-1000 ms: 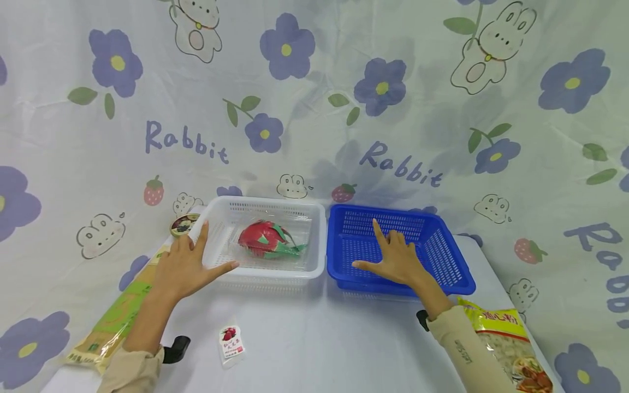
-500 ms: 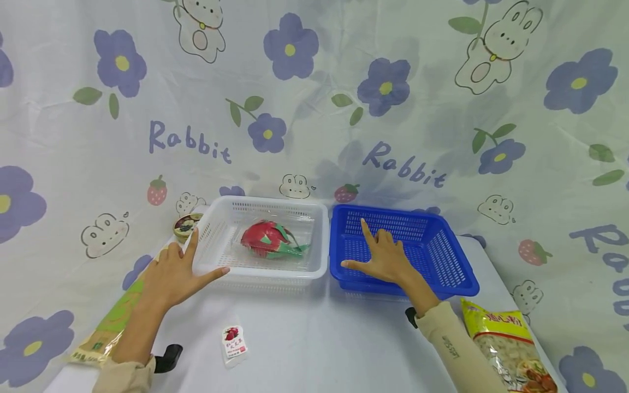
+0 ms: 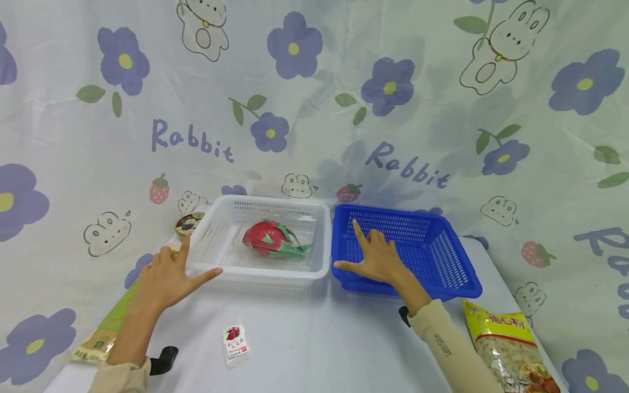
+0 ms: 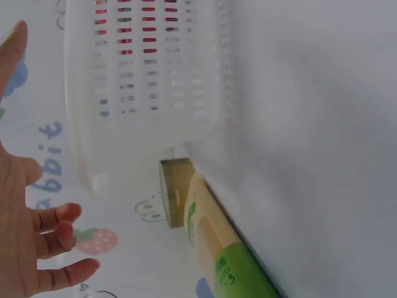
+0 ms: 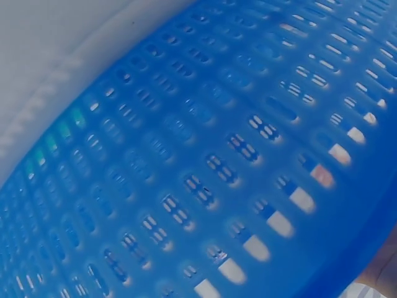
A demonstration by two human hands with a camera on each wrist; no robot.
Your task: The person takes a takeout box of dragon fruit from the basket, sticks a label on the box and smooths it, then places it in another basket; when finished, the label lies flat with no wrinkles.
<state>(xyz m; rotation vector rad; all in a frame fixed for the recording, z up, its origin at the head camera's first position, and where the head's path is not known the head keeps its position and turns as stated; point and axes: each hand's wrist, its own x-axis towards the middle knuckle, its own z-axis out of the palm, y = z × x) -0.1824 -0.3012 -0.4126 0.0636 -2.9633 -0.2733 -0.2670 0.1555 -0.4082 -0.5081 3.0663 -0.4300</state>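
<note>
Sachet (image 3: 234, 342) of glossy plastic with a red fruit print lies flat on the smooth white counter (image 3: 314, 333), nearest the viewer and between the two forearms. Left of the left hand (image 3: 164, 278), a long green-and-yellow crinkly packet (image 3: 105, 327) runs along the counter edge; right of the right sleeve lies a yellow noodle bag (image 3: 508, 346).

The left hand is spread, fingers straight, forefinger along the left wall and thumb at the near rim of the white basket (image 3: 216, 267), gripping nothing. That basket is rectangular slotted plastic, with a red, green-scaled dragon fruit (image 3: 269, 240) in clear wrap lying inside, beyond the thumb.

The right hand (image 3: 375, 259) is also spread, its palm resting inside the blue basket (image 3: 442, 273) at its near left corner, thumb along the near rim, forefinger pointing away. The blue basket's perforated wall touches the white one.

Beyond the left fingertips stands a small round tin (image 3: 188, 223).
</note>
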